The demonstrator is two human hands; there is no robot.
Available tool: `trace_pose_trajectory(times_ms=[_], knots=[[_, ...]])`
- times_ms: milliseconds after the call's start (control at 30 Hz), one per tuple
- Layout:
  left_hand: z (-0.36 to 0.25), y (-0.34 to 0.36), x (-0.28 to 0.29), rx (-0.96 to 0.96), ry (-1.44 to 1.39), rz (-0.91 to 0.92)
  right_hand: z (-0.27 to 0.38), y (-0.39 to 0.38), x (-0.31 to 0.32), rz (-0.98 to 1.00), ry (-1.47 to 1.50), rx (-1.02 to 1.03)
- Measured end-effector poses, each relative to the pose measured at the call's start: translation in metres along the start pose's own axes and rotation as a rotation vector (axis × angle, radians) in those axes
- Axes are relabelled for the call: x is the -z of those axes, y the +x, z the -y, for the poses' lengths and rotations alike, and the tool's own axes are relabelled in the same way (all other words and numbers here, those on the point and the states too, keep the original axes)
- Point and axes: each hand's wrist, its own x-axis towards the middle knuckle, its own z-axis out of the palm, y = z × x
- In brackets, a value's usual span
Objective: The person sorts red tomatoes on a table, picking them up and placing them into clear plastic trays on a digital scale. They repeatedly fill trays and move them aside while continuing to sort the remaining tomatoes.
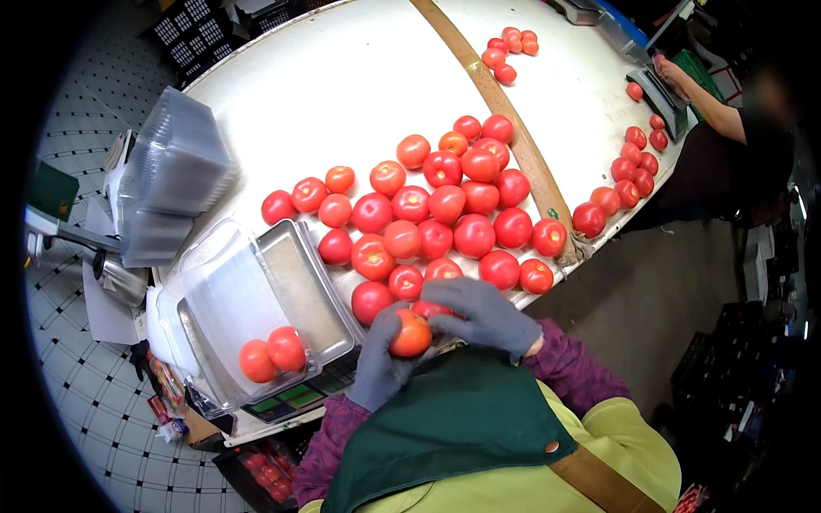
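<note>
Both my hands wear grey gloves and meet at the table's near edge. My left hand [376, 363] is closed round an orange-red tomato [410, 335]. Fingers of my right hand [487, 315] curl over a second tomato [433, 309], partly hidden beneath them. Just beyond, many loose red tomatoes [446, 203] spread over the white table. To the left, an open clear plastic clamshell [231, 265] rests on a weighing scale with a steel plate [295, 265]. Two tomatoes [272, 354] sit in its near part.
Stacked clear clamshells [171, 162] stand at the table's left edge. A wooden strip [492, 85] crosses the table; more tomatoes [631, 171] lie beyond it. At the far right, a person [718, 115] reaches over another scale [663, 98]. A crate of tomatoes [265, 470] sits below.
</note>
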Motion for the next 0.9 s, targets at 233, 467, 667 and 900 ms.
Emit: trace_pose_trajectory(times_ms=[233, 467, 667, 900], knots=[[0.007, 0.006, 0.002, -0.085, -0.048, -0.13, -0.063, 0.087, 0.043, -0.317, -0.742, 0.178], [-0.003, -0.002, 0.005, -0.098, -0.29, -0.055, -0.058, 0.116, 0.066, -0.005, -0.037, -0.034], [-0.004, -0.011, 0.001, -0.079, -0.306, 0.098, -0.019, 0.073, 0.035, 0.141, 1.608, -0.435], [-0.027, -0.076, 0.008, -0.26, 0.222, 0.093, 0.024, 0.091, -0.008, 0.03, 1.469, -0.64]])
